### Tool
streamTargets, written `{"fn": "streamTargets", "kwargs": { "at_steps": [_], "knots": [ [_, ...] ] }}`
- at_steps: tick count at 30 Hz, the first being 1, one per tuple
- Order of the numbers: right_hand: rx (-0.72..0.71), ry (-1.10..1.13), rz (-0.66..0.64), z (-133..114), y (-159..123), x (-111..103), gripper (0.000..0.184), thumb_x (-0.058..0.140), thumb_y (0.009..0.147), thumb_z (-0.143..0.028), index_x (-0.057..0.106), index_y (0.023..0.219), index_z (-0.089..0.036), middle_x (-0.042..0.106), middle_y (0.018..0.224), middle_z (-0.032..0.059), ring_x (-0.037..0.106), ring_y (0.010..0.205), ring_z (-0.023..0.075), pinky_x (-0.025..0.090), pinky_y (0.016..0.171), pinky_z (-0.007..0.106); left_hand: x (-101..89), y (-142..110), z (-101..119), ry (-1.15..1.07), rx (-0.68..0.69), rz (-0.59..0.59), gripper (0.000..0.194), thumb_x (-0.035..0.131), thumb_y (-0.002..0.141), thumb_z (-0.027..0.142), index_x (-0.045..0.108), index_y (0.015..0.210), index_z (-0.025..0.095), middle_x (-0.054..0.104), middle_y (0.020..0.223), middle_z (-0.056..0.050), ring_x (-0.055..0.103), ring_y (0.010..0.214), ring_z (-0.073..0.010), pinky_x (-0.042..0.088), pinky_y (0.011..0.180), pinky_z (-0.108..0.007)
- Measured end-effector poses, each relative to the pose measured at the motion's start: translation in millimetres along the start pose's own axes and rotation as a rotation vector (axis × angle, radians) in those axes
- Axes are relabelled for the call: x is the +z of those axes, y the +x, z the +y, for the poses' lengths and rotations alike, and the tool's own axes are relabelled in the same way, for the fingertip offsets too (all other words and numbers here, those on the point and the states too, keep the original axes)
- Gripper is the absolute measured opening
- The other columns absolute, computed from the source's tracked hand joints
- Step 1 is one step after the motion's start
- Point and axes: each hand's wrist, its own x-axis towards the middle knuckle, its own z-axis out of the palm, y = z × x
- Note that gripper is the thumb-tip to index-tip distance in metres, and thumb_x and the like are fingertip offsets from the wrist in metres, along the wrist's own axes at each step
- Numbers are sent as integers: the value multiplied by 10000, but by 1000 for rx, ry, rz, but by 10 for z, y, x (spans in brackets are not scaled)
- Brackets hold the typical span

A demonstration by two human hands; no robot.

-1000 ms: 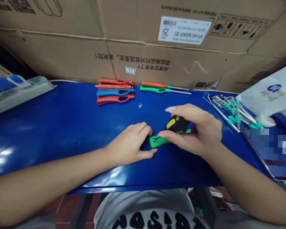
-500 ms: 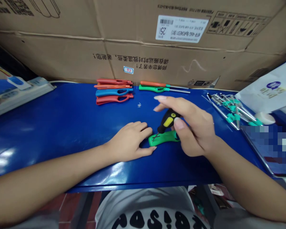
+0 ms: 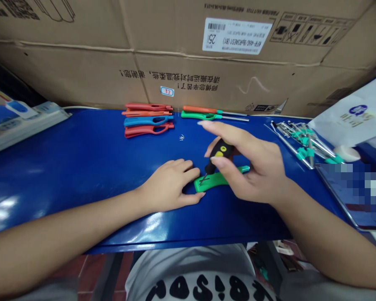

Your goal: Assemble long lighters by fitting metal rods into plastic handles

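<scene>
A green lighter handle (image 3: 217, 179) lies flat on the blue table, a little in front of me. My left hand (image 3: 171, 186) rests on the table and holds its left end between thumb and index finger. In my right hand (image 3: 258, 167) is a short black-and-yellow screwdriver (image 3: 210, 167), tilted, gripped between thumb and curled fingers with the index finger stretched out. The screwdriver's tip meets the handle near its left end; any screw there is too small to make out. My right hand covers part of the green handle.
Red, orange and blue lighter handles (image 3: 148, 121) are stacked by the cardboard box (image 3: 175, 58). Beside them lie orange and green lighters (image 3: 203, 115) with metal tubes. Several metal tubes with green parts (image 3: 302, 144) lie right, near a tablet-like device (image 3: 344, 200). A power strip (image 3: 25, 123) sits left.
My right thumb has shifted left across the screwdriver's grip, and the hand has turned slightly. More of the green handle's right end shows. My left hand keeps its place.
</scene>
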Motion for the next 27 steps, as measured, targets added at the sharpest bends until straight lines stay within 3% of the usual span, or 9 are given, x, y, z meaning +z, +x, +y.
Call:
{"fn": "streamTargets", "kwargs": {
  "at_steps": [3,8,12,14,18,20,23,25,27],
  "knots": [
    [-72,-127,111,25,7,-1,368,645,974,-388,629,1326,-279,770,1156,55,753,855,202,625,744,298,-2,0,2,12,3,15,378,572,947,535,657,1056,183,649,974,-80,621,930,-278,489,794,-405],
    [-4,174,-85,51,1,-6,432,372,1071,-278,463,1492,-239,726,1229,69,743,917,172,628,772,310,-12,5,8,58,2,-12,427,549,949,575,647,1042,170,652,994,-90,624,953,-298,493,806,-427],
    [-127,31,9,18,3,-11,352,635,979,-365,618,1313,-255,770,979,22,742,824,175,615,725,282,-1,10,9,52,3,26,414,566,937,575,641,1006,173,654,980,-89,629,931,-290,494,786,-413],
    [-152,-78,51,-12,1,-19,372,646,972,-401,620,1323,-279,776,914,5,733,751,167,608,676,274,7,14,6,52,11,31,406,560,942,570,648,997,178,653,982,-86,633,929,-284,494,791,-408],
    [-62,104,-2,-50,3,-36,407,395,1067,-277,543,1446,-280,773,1042,20,737,782,157,623,683,293,10,21,-1,71,22,-4,409,551,946,576,667,996,186,655,960,-80,629,912,-284,494,789,-408],
    [-55,163,5,-43,17,-40,351,461,1050,-274,613,1366,-267,771,1041,21,733,779,157,625,698,295,6,21,0,81,21,8,410,560,939,578,666,990,185,654,939,-78,625,890,-280,491,770,-404],
    [-98,26,75,-13,31,-45,263,635,982,-349,689,1228,-274,778,954,16,721,753,162,613,704,282,1,20,6,85,16,27,412,565,932,584,654,960,183,651,908,-71,619,852,-266,483,736,-394],
    [-117,-4,82,1,25,-49,317,594,1000,-370,659,1293,-271,778,1017,38,728,818,178,615,743,295,1,19,11,90,16,30,440,557,930,606,646,963,177,652,913,-73,620,854,-269,485,738,-398],
    [-89,101,10,1,11,-48,391,475,1042,-339,575,1411,-255,753,1167,68,731,927,196,620,784,325,5,19,13,92,23,26,479,540,932,631,640,1003,167,656,942,-85,624,886,-282,493,763,-410]
  ]
}}
